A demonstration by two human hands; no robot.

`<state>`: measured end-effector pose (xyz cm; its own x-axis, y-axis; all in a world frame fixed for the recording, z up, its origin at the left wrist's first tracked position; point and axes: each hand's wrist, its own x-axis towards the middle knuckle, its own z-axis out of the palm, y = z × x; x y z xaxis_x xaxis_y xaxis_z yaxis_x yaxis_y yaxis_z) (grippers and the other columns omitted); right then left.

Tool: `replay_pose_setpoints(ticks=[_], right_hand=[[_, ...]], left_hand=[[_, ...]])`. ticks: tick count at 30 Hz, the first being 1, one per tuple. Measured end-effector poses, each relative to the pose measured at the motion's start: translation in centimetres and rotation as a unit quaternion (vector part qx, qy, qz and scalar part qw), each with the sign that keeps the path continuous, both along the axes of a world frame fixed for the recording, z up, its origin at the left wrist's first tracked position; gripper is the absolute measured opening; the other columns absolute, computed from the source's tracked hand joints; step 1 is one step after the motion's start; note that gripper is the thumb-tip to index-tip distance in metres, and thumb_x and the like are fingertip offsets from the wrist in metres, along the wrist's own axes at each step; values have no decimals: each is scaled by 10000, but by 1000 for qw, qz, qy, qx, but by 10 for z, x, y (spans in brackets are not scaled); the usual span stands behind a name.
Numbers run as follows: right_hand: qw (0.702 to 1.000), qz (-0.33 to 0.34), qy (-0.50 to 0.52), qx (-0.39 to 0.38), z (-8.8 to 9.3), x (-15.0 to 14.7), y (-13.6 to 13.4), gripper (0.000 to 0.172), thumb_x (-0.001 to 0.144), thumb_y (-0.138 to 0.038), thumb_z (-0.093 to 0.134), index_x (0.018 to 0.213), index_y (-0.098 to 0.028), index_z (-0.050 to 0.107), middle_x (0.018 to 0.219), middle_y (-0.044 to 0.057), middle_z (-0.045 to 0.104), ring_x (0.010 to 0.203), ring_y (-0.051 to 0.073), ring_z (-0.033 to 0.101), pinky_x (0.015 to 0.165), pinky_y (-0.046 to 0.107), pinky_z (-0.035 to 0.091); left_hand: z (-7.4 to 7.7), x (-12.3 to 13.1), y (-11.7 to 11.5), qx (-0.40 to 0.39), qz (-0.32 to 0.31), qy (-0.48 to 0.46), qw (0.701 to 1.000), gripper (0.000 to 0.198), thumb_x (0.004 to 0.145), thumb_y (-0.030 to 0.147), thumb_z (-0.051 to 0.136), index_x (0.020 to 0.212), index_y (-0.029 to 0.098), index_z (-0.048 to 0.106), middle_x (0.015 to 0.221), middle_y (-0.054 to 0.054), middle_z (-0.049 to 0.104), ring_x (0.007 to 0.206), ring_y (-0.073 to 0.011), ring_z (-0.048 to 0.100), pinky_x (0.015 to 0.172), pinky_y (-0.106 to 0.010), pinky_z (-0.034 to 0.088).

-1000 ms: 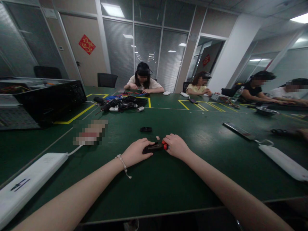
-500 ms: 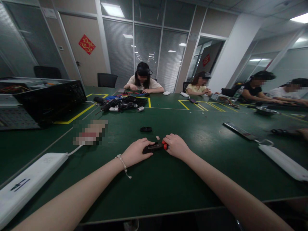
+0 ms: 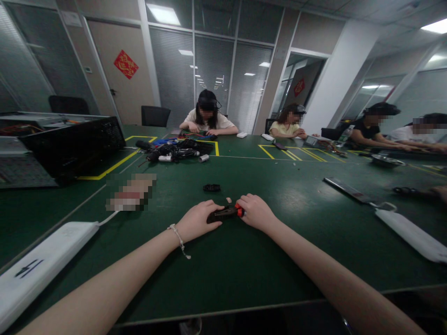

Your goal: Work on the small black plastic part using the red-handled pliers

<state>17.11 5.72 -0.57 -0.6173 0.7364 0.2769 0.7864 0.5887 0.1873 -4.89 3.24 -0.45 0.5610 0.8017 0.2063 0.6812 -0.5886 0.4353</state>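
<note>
My right hand (image 3: 256, 211) is closed round the red handles of a pair of pliers (image 3: 230, 211), whose dark jaws point left. At the jaws, my left hand (image 3: 199, 218) pinches a small black part (image 3: 212, 217) between thumb and fingers. Dark on dark, the line between jaws and part is hard to make out. Just beyond the hands lie a small pale pink piece (image 3: 228, 200) and a black plastic piece (image 3: 211, 187), both apart from the fingers.
An open black computer case (image 3: 73, 149) stands at the left. Behind lies a heap of cables and a drill (image 3: 174, 150). White power banks (image 3: 45, 260) (image 3: 408, 232) with cabled phones (image 3: 345, 190) flank my arms. Several people (image 3: 207, 116) sit round the green table (image 3: 223, 274).
</note>
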Motion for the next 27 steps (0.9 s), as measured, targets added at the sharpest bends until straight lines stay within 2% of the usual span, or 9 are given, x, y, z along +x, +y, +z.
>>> replay_pose_setpoints(ticks=[16, 27], right_hand=[[1000, 8, 8, 4, 0, 0, 0, 162, 689, -197, 535, 841, -150, 565, 829, 51, 568, 748, 159, 460, 666, 260, 340], [1000, 0, 9, 0, 1, 0, -1, 160, 697, -203, 527, 842, -151, 569, 838, 52, 571, 750, 154, 464, 666, 256, 343]], left_hand=[[0, 0, 0, -2, 1, -1, 1000, 396, 754, 333, 566, 1134, 256, 484, 1001, -15, 517, 874, -182, 520, 735, -298, 431], [2, 1, 0, -12, 6, 2, 1000, 399, 755, 345, 561, 1137, 254, 487, 989, -20, 522, 833, -179, 527, 696, -291, 439]])
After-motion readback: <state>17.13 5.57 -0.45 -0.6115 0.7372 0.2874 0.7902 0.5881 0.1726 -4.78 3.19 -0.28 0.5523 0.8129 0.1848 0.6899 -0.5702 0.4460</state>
